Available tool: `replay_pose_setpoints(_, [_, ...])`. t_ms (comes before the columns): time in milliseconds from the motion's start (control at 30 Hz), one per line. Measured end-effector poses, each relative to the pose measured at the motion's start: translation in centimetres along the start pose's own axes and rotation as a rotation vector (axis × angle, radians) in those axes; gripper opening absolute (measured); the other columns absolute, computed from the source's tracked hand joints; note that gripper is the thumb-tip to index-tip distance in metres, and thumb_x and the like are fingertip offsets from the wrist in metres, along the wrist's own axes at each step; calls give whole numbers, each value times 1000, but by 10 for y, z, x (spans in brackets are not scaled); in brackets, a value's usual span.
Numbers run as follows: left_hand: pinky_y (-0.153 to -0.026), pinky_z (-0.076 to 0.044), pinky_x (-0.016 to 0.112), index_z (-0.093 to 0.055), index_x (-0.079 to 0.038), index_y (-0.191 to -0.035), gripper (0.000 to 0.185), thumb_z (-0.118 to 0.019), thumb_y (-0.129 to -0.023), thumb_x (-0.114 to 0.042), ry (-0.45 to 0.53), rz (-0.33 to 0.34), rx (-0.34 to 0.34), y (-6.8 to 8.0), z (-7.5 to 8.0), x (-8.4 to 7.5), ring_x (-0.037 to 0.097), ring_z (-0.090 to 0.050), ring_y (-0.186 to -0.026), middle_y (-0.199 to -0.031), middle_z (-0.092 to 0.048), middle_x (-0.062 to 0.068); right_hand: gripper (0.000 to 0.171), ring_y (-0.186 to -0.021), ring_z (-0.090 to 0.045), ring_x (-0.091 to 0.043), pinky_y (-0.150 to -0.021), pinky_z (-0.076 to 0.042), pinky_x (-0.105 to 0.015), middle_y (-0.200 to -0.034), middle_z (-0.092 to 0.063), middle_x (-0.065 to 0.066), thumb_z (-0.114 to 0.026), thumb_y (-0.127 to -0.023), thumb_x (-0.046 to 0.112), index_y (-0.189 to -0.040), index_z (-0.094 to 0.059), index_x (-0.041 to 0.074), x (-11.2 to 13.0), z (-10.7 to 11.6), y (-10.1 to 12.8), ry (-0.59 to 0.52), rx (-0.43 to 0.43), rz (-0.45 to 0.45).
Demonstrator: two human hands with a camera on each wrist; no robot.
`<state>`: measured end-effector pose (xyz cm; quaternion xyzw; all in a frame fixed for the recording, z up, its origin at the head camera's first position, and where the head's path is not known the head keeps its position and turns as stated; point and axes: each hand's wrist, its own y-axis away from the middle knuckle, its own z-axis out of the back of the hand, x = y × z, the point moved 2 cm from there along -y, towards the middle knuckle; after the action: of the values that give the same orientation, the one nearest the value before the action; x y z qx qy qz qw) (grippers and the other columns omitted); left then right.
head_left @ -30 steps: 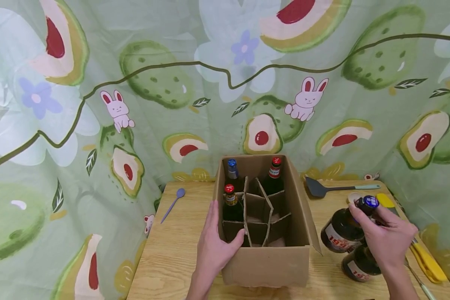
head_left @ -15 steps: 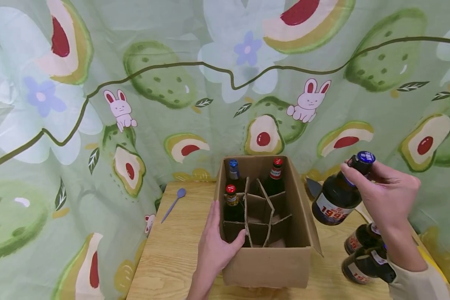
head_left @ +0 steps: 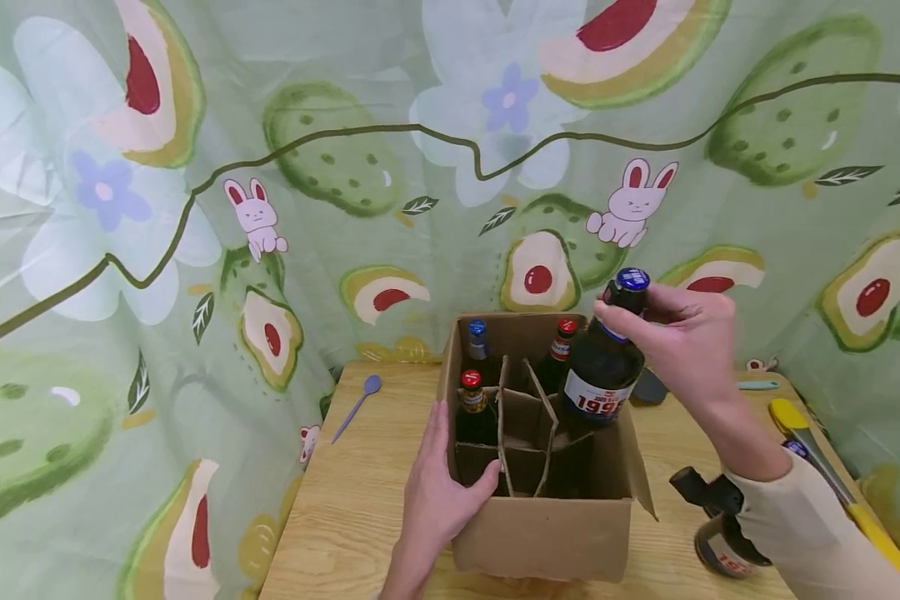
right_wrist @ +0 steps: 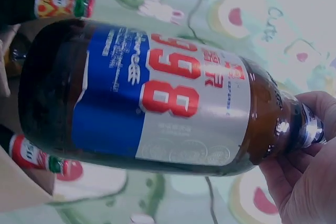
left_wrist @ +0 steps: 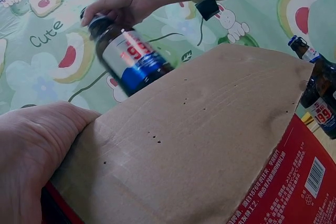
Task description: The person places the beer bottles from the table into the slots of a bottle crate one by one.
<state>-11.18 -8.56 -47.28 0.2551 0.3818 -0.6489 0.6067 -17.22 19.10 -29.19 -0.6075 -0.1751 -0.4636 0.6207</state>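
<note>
A brown cardboard box (head_left: 540,537) with cardboard dividers stands open on the table. My left hand (head_left: 444,493) rests against its near left side, thumb over the rim. Pinched by the neck in my right hand (head_left: 686,333) is a dark brown beer bottle (head_left: 596,375) with a blue cap. It tilts slightly over the right column of compartments; its white and blue label fills the right wrist view (right_wrist: 194,98). Inside the box are a blue-capped bottle (head_left: 477,343) at the back left, a red-capped bottle (head_left: 471,408) before it, and another red-capped bottle (head_left: 558,354) at the back right.
Right of the box, another beer bottle (head_left: 727,552) stands partly behind my sleeve, and a further blue cap (head_left: 797,449) shows beyond the forearm. A dark spatula (head_left: 648,388) and a yellow-headed utensil (head_left: 789,414) lie at the right, a blue spoon (head_left: 356,408) at the left.
My right hand has lifted the beer bottle off the table at the right and carried it left over the box. The left hand has kept its place on the box.
</note>
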Motion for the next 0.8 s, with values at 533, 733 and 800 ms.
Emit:
replay_pose_setpoints(533, [-117,-36,60,-27,-19,-167,106,-81,-83,-53,-11,7,7,0,-1,0,31,-32,-155,-173,-22,0,16,-60,-55,-15,-49,-42,-26,-78,-77,0,-87,-87,17,-95,-84,3,-50,-51,5,-57,349,-145])
replay_pose_setpoints(733, [-118,-35,59,-26,-20,-168,107,-81,-82,-53,-8,10,5,0,0,-1,31,-32,-155,-173,-22,0,16,-66,-62,-10,-57,-50,-23,-83,-79,-6,-87,-87,19,-92,-84,4,-72,-63,7,-75,404,-186])
replay_pose_setpoints(800, [-117,-36,60,-27,-19,-167,107,-81,-82,-54,-10,5,2,0,-1,-1,31,-32,-154,-173,-22,0,17,-68,-65,-10,-59,-52,-23,-85,-80,-8,-87,-87,20,-94,-84,4,-77,-66,8,-76,425,-206])
